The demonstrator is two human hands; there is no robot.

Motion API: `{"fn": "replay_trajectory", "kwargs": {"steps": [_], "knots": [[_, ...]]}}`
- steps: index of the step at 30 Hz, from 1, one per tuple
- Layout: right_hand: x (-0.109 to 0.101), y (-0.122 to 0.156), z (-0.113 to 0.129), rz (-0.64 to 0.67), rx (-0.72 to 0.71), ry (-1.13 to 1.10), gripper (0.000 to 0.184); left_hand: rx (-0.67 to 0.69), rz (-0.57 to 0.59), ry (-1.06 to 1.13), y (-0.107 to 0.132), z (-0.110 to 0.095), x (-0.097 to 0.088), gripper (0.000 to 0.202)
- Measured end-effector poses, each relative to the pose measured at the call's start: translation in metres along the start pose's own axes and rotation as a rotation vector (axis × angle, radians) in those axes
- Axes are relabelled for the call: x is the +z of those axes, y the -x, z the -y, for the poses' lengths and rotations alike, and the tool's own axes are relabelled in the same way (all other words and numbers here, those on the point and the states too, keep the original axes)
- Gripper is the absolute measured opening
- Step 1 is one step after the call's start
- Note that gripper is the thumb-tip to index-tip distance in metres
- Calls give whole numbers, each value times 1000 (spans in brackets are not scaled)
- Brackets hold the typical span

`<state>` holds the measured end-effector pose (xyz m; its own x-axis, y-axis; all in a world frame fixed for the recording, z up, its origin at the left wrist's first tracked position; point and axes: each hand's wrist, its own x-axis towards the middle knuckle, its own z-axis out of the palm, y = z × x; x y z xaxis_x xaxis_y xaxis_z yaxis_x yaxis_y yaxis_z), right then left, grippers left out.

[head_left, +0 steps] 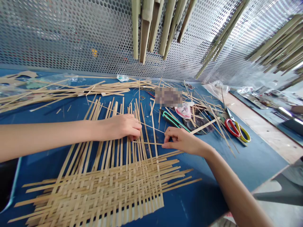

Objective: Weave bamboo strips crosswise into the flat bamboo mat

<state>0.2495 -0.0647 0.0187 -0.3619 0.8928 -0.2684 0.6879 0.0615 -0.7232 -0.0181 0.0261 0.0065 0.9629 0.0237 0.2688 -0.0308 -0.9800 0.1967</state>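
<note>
A half-woven mat of flat bamboo strips lies on the blue table, its loose upright strips fanning away from me. My left hand rests on those upright strips, fingers curled down and pressing them near the middle. My right hand is just right of the mat's upper edge, fingers pinched on one thin crosswise bamboo strip that runs left through the uprights toward my left fingertips. Another long thin sliver crosses above both hands.
Loose bamboo strips are piled along the table's far side. Teal-handled pliers and red-and-yellow scissors lie right of my right hand. A perforated metal screen with hanging bamboo slats stands behind. The table's right edge is bare wood.
</note>
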Motion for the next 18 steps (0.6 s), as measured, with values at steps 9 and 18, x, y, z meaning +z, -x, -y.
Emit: {"fn": "replay_trajectory", "kwargs": {"steps": [9, 18], "knots": [[0, -1, -3, -4, -40, 27, 15, -7, 91, -100, 1, -3, -1, 30], [-1, 0, -2, 2, -10, 3, 15, 12, 99, -34, 4, -5, -12, 43]]}}
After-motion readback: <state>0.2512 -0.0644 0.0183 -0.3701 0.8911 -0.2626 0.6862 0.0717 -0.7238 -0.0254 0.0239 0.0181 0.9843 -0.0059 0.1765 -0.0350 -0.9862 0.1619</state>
